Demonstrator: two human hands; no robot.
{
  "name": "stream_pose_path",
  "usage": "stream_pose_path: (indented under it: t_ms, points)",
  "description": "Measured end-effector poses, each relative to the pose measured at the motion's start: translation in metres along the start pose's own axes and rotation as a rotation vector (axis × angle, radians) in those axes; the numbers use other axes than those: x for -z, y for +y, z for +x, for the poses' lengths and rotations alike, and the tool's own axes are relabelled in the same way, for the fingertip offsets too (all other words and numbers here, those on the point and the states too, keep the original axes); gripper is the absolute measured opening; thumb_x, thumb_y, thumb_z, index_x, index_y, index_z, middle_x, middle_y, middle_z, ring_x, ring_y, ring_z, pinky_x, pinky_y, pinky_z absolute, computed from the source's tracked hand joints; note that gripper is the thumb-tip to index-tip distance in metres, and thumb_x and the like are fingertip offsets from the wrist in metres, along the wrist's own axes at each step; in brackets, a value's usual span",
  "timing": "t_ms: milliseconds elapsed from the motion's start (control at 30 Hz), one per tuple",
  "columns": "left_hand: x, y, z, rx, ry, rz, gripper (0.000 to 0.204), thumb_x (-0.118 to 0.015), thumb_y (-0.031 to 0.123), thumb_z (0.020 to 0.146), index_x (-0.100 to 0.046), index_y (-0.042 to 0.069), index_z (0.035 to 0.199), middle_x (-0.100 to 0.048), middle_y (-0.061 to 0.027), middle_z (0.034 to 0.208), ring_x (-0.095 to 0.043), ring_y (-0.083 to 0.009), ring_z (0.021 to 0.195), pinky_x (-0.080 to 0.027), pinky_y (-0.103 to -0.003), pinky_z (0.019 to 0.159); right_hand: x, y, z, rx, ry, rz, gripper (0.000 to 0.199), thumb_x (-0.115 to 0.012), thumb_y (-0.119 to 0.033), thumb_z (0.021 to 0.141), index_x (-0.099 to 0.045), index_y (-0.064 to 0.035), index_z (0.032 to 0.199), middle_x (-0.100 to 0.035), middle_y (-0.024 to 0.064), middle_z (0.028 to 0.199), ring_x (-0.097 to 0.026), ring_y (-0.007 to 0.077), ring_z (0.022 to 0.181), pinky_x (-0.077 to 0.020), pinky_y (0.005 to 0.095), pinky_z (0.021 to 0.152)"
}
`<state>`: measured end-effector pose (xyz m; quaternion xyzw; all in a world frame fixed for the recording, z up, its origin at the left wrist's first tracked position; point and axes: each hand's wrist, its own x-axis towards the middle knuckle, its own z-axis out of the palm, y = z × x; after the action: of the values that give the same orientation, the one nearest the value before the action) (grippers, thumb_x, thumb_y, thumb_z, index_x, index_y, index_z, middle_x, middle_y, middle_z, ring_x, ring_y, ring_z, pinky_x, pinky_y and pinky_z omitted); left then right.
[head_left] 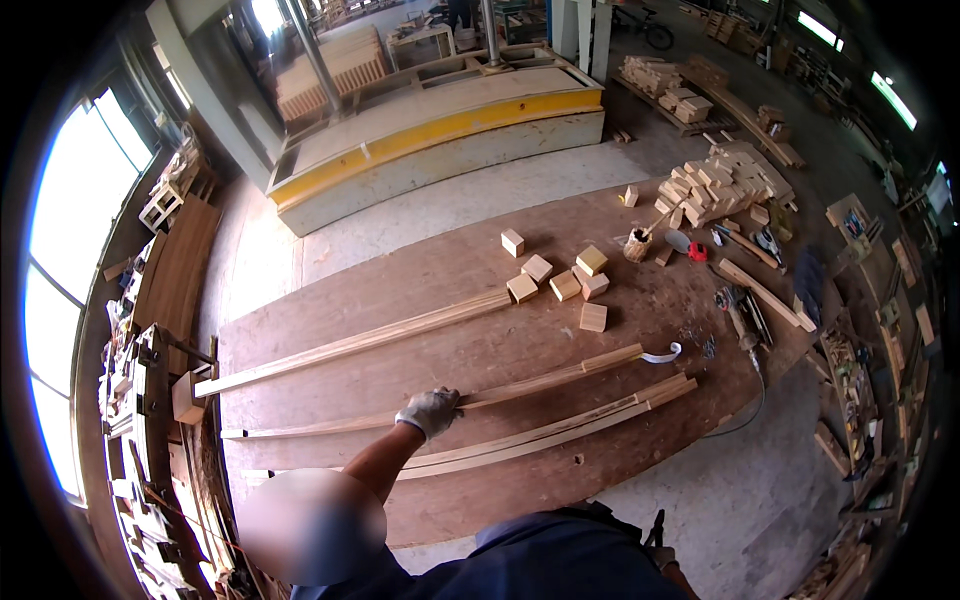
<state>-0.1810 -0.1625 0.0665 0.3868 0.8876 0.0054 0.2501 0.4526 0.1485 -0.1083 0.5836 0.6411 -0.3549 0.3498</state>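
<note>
My left hand (430,412), in a pale work glove, is closed round the middle of a long thin wooden strip (530,387) lying across the brown worktable (400,330). A curled white band (662,355) lies at the strip's right end. Nearer me, a pair of long wooden strips (540,435) runs alongside, partly behind my forearm. Farther off lies another long strip (370,338), its right end by several short wooden blocks (565,286). My right hand (676,572) barely shows at the lower edge beside a dark upright object (656,530); its fingers are not clear.
On the table's right are a corded power tool (738,315), a red tape measure (698,252), a hammer (752,246) and a big pile of blocks (725,185). Beyond stands a large press-like machine (440,165) with a yellow edge. Wood racks (150,420) line the left.
</note>
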Motion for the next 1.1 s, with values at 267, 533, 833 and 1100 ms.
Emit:
stream_pose_path:
  t_ms: [267,533,833,1100]
  points:
    - [0.002,0.002,0.009,0.071,0.041,-0.004,0.034,-0.064,0.033,0.098,-0.064,0.008,0.122,-0.069,-0.0193,0.121,-0.068,-0.0376,0.111,-0.056,-0.05,0.09,0.0,-0.006,0.003,0.1,-0.007,-0.015,0.047,-0.046,-0.051,0.098,-0.074,-0.0148,0.106,-0.076,0.0169,0.102,-0.072,0.0367,0.101,-0.056,0.0477,0.082]
    - [-0.021,0.003,0.019,0.042,0.208,0.023,0.047,-0.068,0.037,0.095,-0.062,0.005,0.129,-0.065,-0.0204,0.127,-0.062,-0.0394,0.119,-0.052,-0.05,0.097,0.001,-0.02,-0.008,0.097,-0.023,0.125,0.05,-0.049,-0.057,0.097,-0.075,-0.0169,0.111,-0.076,0.0184,0.103,-0.072,0.0375,0.102,-0.0557,0.0476,0.083]
    - [-0.032,0.104,0.0,-0.202,0.21,-0.188,0.069,-0.067,0.057,0.092,-0.058,0.006,0.137,-0.062,-0.0206,0.133,-0.058,-0.041,0.121,-0.048,-0.049,0.102,0.0,-0.03,-0.007,0.002,-0.028,0.43,0.024,-0.076,-0.024,0.085,-0.068,-0.0023,0.085,-0.062,0.0036,0.068,-0.06,0.0179,0.057,-0.0439,0.0384,0.052]
    - [-0.084,0.122,-0.018,-0.173,0.186,-0.141,0.05,-0.066,0.034,0.094,-0.054,0.006,0.133,-0.065,-0.0233,0.121,-0.061,-0.044,0.109,-0.05,-0.054,0.094,0.001,-0.039,-0.018,-0.042,0.002,0.52,0.02,-0.074,-0.021,0.088,-0.067,-0.002,0.084,-0.062,0.0037,0.067,-0.058,0.0183,0.055,-0.0414,0.039,0.049]
